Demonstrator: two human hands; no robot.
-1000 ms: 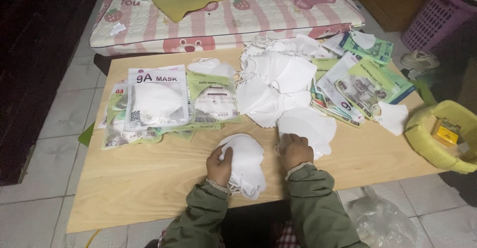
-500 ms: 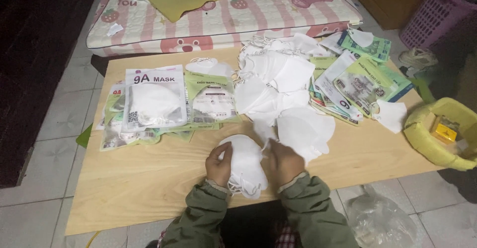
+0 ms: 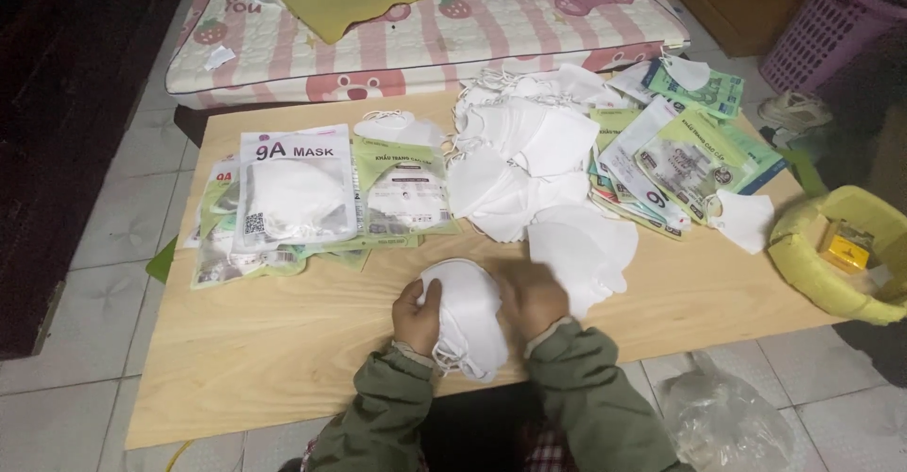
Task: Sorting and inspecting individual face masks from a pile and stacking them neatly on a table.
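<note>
Below, both hands (image 3: 477,307) grip a white mask (image 3: 465,316) on a low wooden table (image 3: 283,340) over pale floor tiles (image 3: 104,236).

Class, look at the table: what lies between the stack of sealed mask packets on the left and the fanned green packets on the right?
In the head view, a heap of loose white masks lies between the sealed packets and the green packets.

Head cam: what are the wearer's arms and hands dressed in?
Both arms are in olive-green padded jacket sleeves with gathered cuffs. Left hand and right hand are bare: no gloves, and no rings or watch that I can see. No markings show on the sleeves.
</note>
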